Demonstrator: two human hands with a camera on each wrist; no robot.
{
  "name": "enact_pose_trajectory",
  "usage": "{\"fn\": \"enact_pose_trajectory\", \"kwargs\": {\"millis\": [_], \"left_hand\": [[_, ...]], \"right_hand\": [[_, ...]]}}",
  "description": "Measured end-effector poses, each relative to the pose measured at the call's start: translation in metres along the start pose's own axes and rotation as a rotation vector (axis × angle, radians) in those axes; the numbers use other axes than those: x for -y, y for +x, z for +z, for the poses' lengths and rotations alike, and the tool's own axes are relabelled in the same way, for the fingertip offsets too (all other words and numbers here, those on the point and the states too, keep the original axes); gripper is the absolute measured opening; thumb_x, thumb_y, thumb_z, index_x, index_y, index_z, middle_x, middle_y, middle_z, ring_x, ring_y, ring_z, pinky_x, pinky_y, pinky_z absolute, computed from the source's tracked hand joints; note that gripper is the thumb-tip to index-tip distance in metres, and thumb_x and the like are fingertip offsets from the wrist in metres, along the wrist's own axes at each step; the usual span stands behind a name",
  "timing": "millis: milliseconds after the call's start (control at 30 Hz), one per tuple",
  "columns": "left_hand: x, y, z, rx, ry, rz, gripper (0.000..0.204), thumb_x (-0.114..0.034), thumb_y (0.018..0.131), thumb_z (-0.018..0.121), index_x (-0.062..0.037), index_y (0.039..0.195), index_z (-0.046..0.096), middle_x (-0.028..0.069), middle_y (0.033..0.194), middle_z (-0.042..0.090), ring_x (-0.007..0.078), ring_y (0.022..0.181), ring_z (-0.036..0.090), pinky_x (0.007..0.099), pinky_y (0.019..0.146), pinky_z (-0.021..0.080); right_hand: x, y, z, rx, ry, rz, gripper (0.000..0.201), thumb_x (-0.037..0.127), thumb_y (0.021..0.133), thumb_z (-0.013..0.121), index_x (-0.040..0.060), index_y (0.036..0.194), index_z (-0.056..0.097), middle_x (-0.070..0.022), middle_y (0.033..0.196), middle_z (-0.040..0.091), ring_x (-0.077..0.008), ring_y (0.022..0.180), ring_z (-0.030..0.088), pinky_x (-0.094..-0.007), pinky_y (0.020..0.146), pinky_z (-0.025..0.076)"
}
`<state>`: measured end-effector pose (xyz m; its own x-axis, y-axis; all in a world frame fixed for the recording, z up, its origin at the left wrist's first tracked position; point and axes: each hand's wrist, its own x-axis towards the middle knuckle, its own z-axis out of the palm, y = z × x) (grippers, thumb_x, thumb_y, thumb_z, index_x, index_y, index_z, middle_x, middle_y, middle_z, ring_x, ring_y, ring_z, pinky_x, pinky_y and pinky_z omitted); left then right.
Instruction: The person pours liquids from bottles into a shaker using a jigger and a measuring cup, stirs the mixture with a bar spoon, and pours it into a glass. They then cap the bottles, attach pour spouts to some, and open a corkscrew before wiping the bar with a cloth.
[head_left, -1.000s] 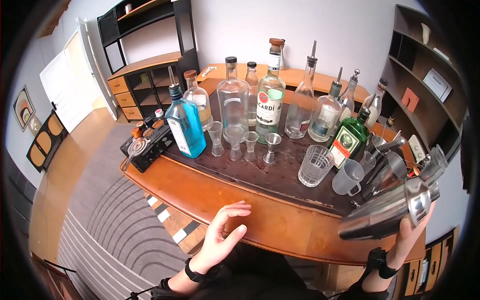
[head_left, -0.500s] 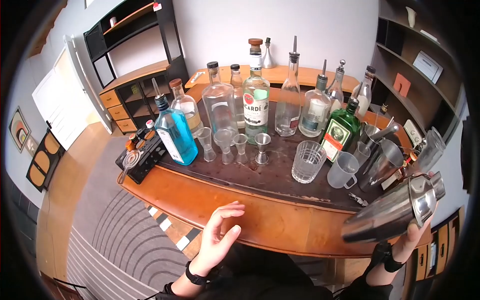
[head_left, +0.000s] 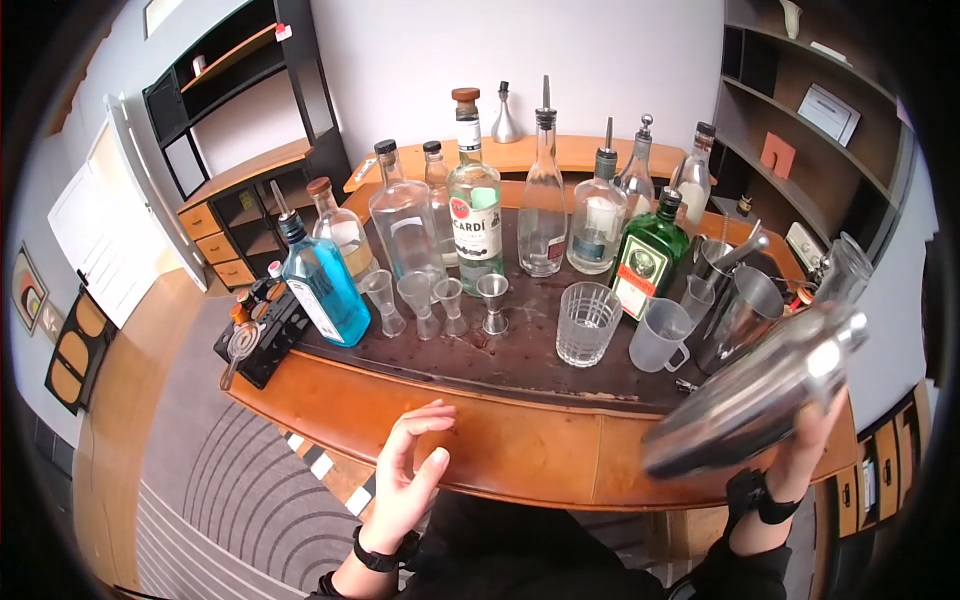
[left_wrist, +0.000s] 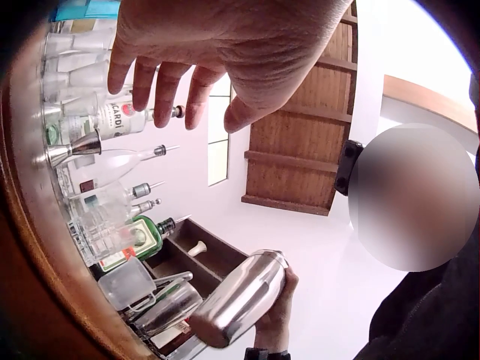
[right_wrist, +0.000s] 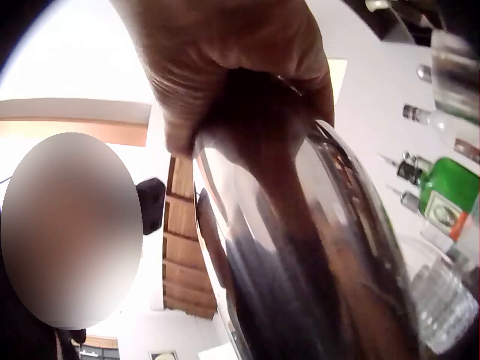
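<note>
My right hand grips a metal cocktail shaker near its capped end, at the right front of the bar top. The shaker lies slanted in the air, its broad base toward the lower left, and it looks blurred in the head view. In the right wrist view, the fingers wrap around the shiny shaker body. My left hand hovers over the tan front edge, holding nothing. Its fingers are relaxed and spread in the left wrist view. Nearest the shaker stand a frosted measuring cup and a metal tin.
Along the bar top stand a blue bottle, a clear Bacardi bottle, a green bottle and other clear bottles. Several jiggers and a cut glass stand in front. A strainer rests at the left on a black caddy.
The head view has turned a little to the right, so the bar's things sit further left. The shaker, still in my right hand, has tilted and moves in a blur. My left hand keeps its pose.
</note>
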<state>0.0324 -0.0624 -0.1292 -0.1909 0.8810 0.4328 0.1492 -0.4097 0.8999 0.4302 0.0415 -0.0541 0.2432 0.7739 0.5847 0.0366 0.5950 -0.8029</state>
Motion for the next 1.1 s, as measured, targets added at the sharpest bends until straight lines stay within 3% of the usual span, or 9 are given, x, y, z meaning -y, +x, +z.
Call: {"fn": "enact_pose_trajectory", "kwargs": {"millis": [67, 133, 200, 300, 333, 433, 600, 900, 1100], "left_hand": [[0.001, -0.001, -0.001, -0.019, -0.016, -0.015, 0.029, -0.014, 0.09, 0.062, -0.0035, 0.116, 0.061, 0.0138, 0.127, 0.058, 0.0301, 0.132, 0.044, 0.0431, 0.112, 0.029], [0.001, -0.002, 0.0, -0.014, -0.021, -0.004, 0.029, -0.015, 0.09, 0.062, -0.0036, 0.116, 0.06, 0.0137, 0.127, 0.058, 0.0302, 0.133, 0.043, 0.0433, 0.112, 0.029], [-0.001, -0.001, 0.001, -0.006, -0.004, -0.01, 0.029, -0.015, 0.09, 0.062, -0.0035, 0.117, 0.06, 0.014, 0.127, 0.058, 0.0302, 0.132, 0.044, 0.0432, 0.112, 0.029], [0.0, 0.001, -0.001, -0.002, 0.01, -0.001, 0.029, -0.015, 0.09, 0.062, -0.0036, 0.117, 0.06, 0.0138, 0.127, 0.057, 0.0298, 0.132, 0.044, 0.0433, 0.112, 0.029], [0.001, -0.001, -0.002, -0.006, 0.011, -0.011, 0.028, -0.015, 0.09, 0.062, -0.0037, 0.116, 0.06, 0.0137, 0.127, 0.057, 0.0298, 0.132, 0.044, 0.0434, 0.112, 0.029], [0.0, -0.001, 0.003, 0.005, -0.003, -0.009, 0.029, -0.014, 0.09, 0.062, -0.0034, 0.117, 0.06, 0.014, 0.127, 0.057, 0.0297, 0.132, 0.044, 0.043, 0.112, 0.029], [-0.008, 0.012, 0.017, 0.111, -0.006, -0.001, 0.032, -0.01, 0.087, 0.063, -0.003, 0.118, 0.059, 0.0134, 0.128, 0.058, 0.0292, 0.132, 0.044, 0.0424, 0.112, 0.029], [-0.032, 0.039, 0.052, 0.181, 0.265, 0.066, 0.109, -0.027, 0.064, 0.09, 0.0025, 0.145, 0.023, 0.0196, 0.141, 0.041, 0.0292, 0.13, 0.046, 0.0421, 0.111, 0.034], [-0.009, 0.043, 0.06, 0.172, 0.23, -0.078, 0.113, -0.027, 0.059, 0.093, 0.0044, 0.141, 0.022, 0.0194, 0.133, 0.047, 0.0262, 0.121, 0.052, 0.038, 0.101, 0.044]], "right_hand": [[0.005, -0.001, -0.01, 0.149, 0.18, 0.03, 0.085, 0.025, 0.071, 0.067, -0.002, 0.144, 0.033, -0.0108, 0.139, 0.044, -0.0232, 0.128, 0.045, -0.0376, 0.108, 0.038], [-0.008, -0.015, 0.0, 0.147, -0.321, -0.101, 0.086, 0.025, 0.072, 0.07, -0.0014, 0.145, 0.032, -0.0109, 0.137, 0.046, -0.0235, 0.127, 0.047, -0.0366, 0.107, 0.038], [-0.002, -0.02, 0.027, 0.446, -0.207, 0.051, 0.122, 0.044, 0.053, 0.086, -0.0034, 0.148, 0.025, -0.0143, 0.142, 0.039, -0.0254, 0.133, 0.041, -0.0385, 0.111, 0.033], [0.009, -0.005, 0.024, -0.012, -0.237, 0.013, 0.112, 0.049, 0.063, 0.082, -0.0022, 0.145, 0.027, -0.0141, 0.136, 0.046, -0.0251, 0.126, 0.049, -0.0398, 0.106, 0.042], [0.009, 0.003, 0.012, 0.122, 0.019, -0.055, 0.104, 0.047, 0.069, 0.079, -0.0015, 0.145, 0.027, -0.0134, 0.134, 0.047, -0.0252, 0.122, 0.053, -0.0391, 0.103, 0.045], [-0.004, -0.01, 0.023, 0.299, -0.514, -0.18, 0.114, 0.044, 0.057, 0.087, -0.0019, 0.144, 0.029, -0.0142, 0.132, 0.047, -0.0265, 0.123, 0.05, -0.0397, 0.107, 0.039], [0.022, 0.005, 0.094, 0.665, 0.029, 0.057, 0.1, 0.02, 0.057, 0.09, 0.0027, 0.137, 0.034, -0.0096, 0.125, 0.053, -0.0202, 0.117, 0.054, -0.036, 0.103, 0.042], [0.022, 0.002, 0.176, 0.793, 0.13, -0.272, 0.087, 0.023, 0.063, 0.086, -0.0013, 0.133, 0.038, -0.0152, 0.115, 0.051, -0.0294, 0.107, 0.059, -0.0368, 0.089, 0.048], [0.007, -0.003, 0.182, 0.887, 0.095, -0.178, 0.097, 0.024, 0.063, 0.09, -0.0018, 0.137, 0.033, -0.0125, 0.116, 0.051, -0.0204, 0.109, 0.056, -0.0338, 0.095, 0.046]]}}
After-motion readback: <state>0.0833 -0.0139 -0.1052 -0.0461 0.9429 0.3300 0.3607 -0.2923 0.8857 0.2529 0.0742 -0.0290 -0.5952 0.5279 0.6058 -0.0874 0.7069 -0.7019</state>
